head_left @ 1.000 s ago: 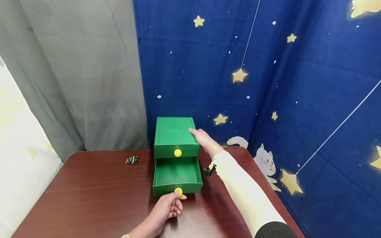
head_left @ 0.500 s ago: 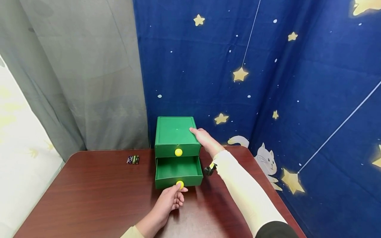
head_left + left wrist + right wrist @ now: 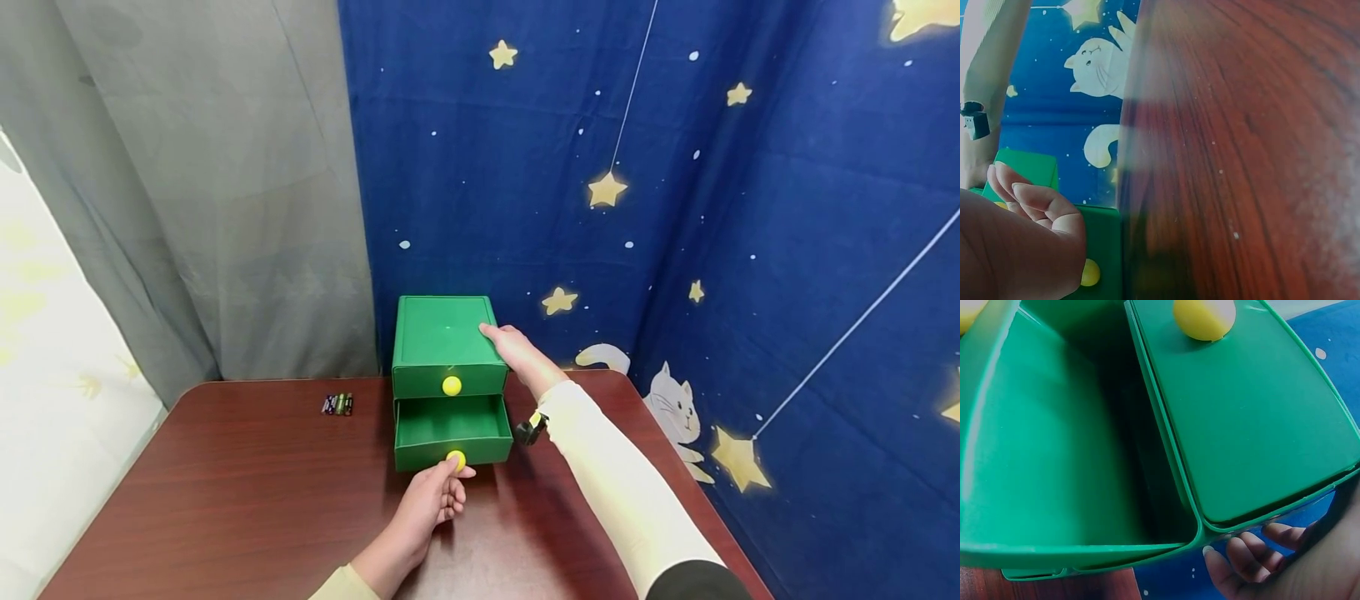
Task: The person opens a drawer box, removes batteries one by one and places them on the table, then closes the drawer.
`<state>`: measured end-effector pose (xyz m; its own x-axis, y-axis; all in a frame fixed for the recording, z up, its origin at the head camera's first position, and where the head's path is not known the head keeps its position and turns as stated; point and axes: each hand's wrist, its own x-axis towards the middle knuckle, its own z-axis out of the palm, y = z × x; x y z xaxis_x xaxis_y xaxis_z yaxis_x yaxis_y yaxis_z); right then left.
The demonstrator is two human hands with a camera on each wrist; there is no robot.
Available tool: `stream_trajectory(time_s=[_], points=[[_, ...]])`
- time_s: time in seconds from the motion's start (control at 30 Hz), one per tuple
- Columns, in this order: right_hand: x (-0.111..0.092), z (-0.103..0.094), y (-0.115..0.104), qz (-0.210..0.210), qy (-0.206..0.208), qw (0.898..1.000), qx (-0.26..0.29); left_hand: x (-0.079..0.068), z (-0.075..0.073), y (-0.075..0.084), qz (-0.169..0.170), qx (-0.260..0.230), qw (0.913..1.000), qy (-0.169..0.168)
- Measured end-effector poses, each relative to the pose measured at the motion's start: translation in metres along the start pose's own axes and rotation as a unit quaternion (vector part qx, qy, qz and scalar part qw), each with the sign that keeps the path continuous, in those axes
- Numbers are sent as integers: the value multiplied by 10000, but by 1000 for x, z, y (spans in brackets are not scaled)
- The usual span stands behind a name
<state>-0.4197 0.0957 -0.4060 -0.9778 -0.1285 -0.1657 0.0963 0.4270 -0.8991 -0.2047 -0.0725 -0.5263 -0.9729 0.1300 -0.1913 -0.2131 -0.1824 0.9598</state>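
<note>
A green two-drawer cabinet point(image 3: 442, 329) stands at the back of the table. Its upper drawer point(image 3: 416, 382) is shut, while the lower drawer point(image 3: 420, 457) is pulled out and bare inside. My left hand point(image 3: 426, 504) pinches the yellow knob point(image 3: 456, 460) of that lower drawer, thumb on it and fingers curled below. At the cabinet's right side, my right hand point(image 3: 517, 348) grips the upper edge, thumb on the top. In the right wrist view, curled fingers point(image 3: 1249, 555) lie along the side, and the upper drawer's yellow knob point(image 3: 1205, 317) shows above.
Several small batteries point(image 3: 337, 404) lie in a row on the brown table point(image 3: 247, 483), left of the cabinet. A grey curtain point(image 3: 247, 208) and a blue starry curtain point(image 3: 487, 167) hang behind the table.
The lower drawer has slid partly inward, with my left hand moving forward on its knob. My right hand stays on the cabinet's side.
</note>
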Motion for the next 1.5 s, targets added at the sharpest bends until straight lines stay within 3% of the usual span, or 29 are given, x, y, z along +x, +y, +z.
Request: stream_trajectory(time_s=[0.67,1.0,1.5], points=[[-2,-1,-1,-4,-60,10000,38,11,1,3,124,-154,9998,98],[-4,-2,2,-78,-65,9999,41,23,2,0,282,-190,9988,351],[-5,-2,-1,-29,-57,10000,-6,38,-1,2,415,-166,9979,458]])
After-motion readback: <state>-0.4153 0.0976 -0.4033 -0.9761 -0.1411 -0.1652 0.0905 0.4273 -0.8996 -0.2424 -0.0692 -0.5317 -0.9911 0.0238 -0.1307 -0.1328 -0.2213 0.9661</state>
